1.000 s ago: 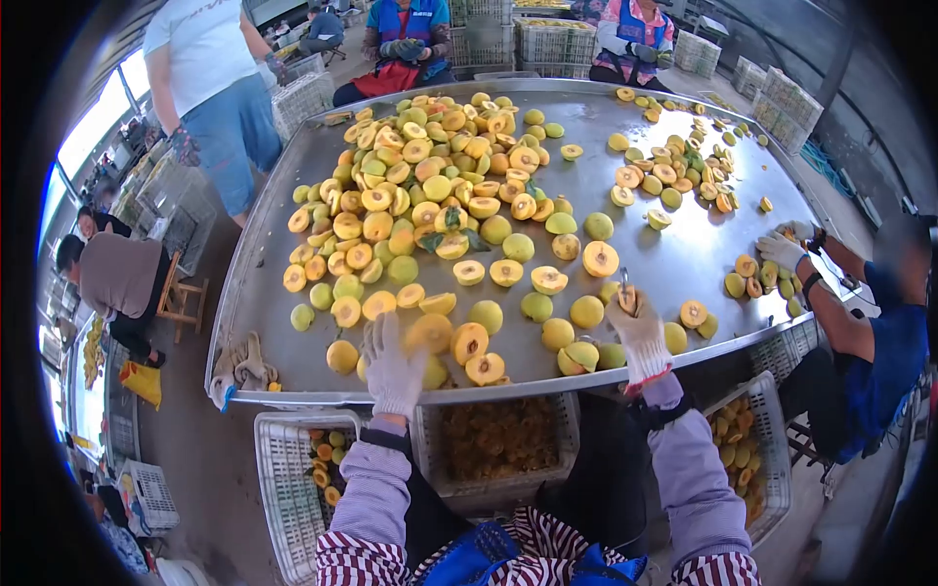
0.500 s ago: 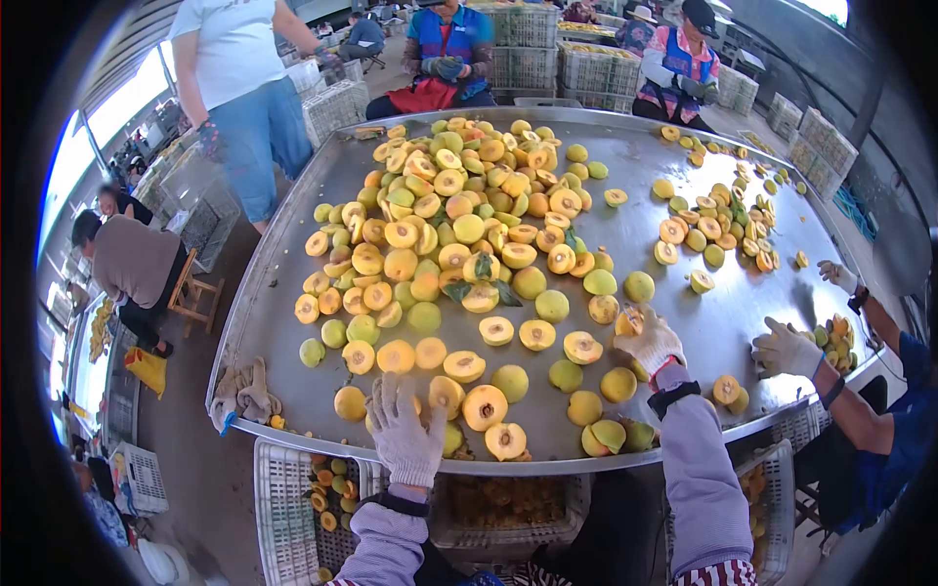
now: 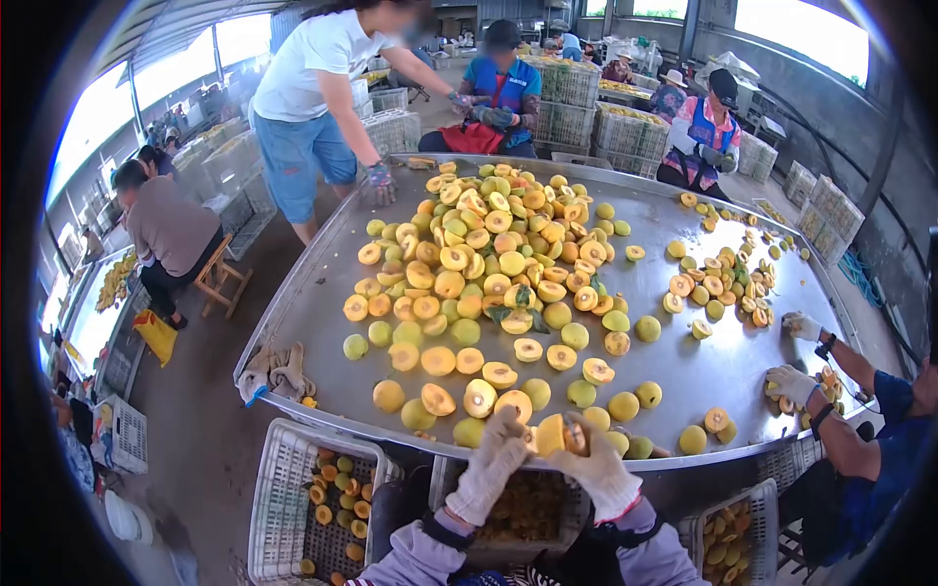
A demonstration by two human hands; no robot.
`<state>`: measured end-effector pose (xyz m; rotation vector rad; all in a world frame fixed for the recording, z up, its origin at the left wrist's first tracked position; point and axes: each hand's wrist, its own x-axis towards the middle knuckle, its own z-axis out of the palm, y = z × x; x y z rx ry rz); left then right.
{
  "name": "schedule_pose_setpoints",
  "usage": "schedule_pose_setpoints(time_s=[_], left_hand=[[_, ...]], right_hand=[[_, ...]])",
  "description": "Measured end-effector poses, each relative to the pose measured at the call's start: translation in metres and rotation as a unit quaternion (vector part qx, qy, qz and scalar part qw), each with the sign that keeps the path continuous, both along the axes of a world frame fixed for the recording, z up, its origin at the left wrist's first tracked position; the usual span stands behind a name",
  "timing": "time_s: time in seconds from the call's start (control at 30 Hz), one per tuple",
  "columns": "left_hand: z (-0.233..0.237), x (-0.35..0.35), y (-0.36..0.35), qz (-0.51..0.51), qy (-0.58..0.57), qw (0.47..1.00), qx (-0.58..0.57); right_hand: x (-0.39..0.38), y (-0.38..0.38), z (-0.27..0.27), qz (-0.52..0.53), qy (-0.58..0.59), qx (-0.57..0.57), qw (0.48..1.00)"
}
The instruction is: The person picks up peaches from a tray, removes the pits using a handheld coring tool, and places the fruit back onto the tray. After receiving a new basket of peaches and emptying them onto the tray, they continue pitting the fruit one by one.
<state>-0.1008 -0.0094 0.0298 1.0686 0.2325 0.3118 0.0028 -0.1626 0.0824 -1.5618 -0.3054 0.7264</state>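
Observation:
A wide metal table [image 3: 332, 366] carries a big heap of whole and halved yellow peaches [image 3: 489, 244]. At its near edge both my hands, in whitish knit gloves, are raised close together. My right hand [image 3: 598, 471] is closed around a cut peach [image 3: 551, 435], with a brown pit area showing beside its fingers. My left hand [image 3: 490, 467] has its fingers bent together just left of that fruit; what sits in them is mostly hidden. Loose halves, including one peach half [image 3: 480, 398], lie just beyond my hands.
Below the edge stand a crate with fruit [image 3: 269, 518] at left, a bin [image 3: 508, 513] in the middle and another crate [image 3: 767, 508] at right. Crumpled gloves [image 3: 277, 371] lie on the left corner. A co-worker's gloved hands [image 3: 796, 384] are at the right; a standing person leans in at far left.
My hands have come together at the near edge, the right one bringing a peach from the right. My view has tilted up and shifted left. The standing person now leans over the table's far corner.

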Motion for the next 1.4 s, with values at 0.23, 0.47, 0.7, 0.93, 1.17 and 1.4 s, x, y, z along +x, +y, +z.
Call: schedule_pose_setpoints(time_s=[0.23, 0.47, 0.7, 0.93, 1.17, 1.4], left_hand=[[0.017, -0.046, -0.013, -0.017, -0.039, 0.976, -0.212], [0.03, -0.071, 0.007, 0.006, -0.041, 0.959, -0.281], [0.045, -0.111, 0.04, -0.118, -0.068, 0.974, -0.182], [0.032, -0.139, 0.057, -0.211, -0.076, 0.965, -0.138], [0.054, -0.165, 0.067, -0.207, -0.128, 0.955, -0.169], [0.027, -0.179, 0.081, -0.113, -0.137, 0.973, -0.15]], right_hand=[[-0.076, 0.013, -0.005, 0.025, -0.132, -0.039, 0.99], [-0.106, 0.008, 0.014, 0.004, -0.146, -0.031, 0.989], [-0.131, 0.005, 0.034, 0.036, -0.17, -0.09, 0.981], [-0.148, 0.015, 0.048, 0.116, -0.252, -0.203, 0.939], [-0.167, 0.034, 0.03, 0.118, -0.353, -0.148, 0.917], [-0.184, 0.061, 0.032, 0.115, -0.36, -0.066, 0.923]])
